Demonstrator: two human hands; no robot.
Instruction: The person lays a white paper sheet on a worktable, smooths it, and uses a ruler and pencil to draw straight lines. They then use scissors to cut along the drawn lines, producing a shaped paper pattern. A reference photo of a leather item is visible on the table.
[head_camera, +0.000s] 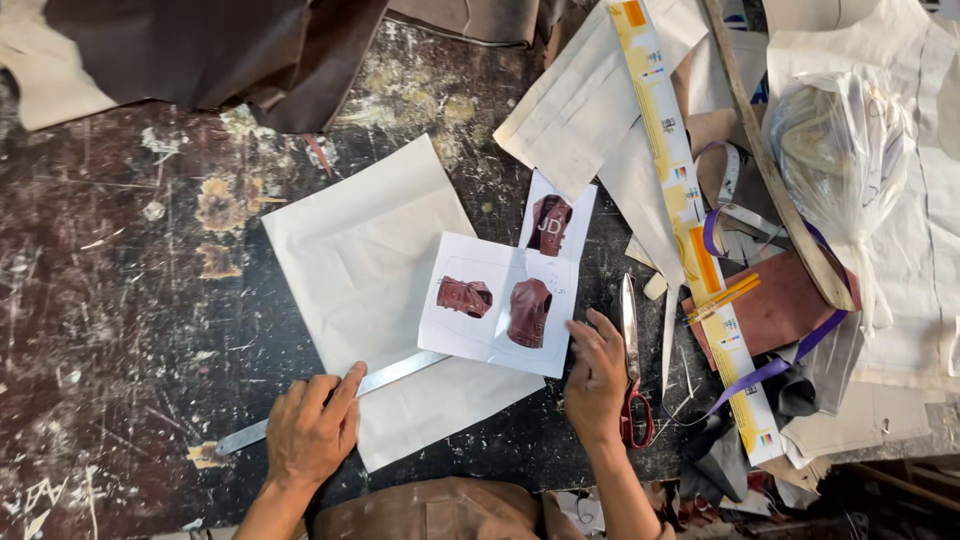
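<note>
A metal ruler is pressed flat across a white paper sheet on the counter.

The ruler (330, 395) is held down by the open left hand (312, 428), low in the frame; the paper sheet (375, 285) lies at centre, unmarked and uncut as far as can be seen. The right hand (597, 375), fingers loosely spread, rests on the printed photo page (500, 300), just beside the red-handled scissors (632, 370), which lie untouched.

Beside the one long flat metal ruler (330, 398) lie two white printed sheets (500, 305) showing three brown leather garments, one red-handled pair of scissors (632, 370) and one knotted clear plastic bag (840, 160).
</note>
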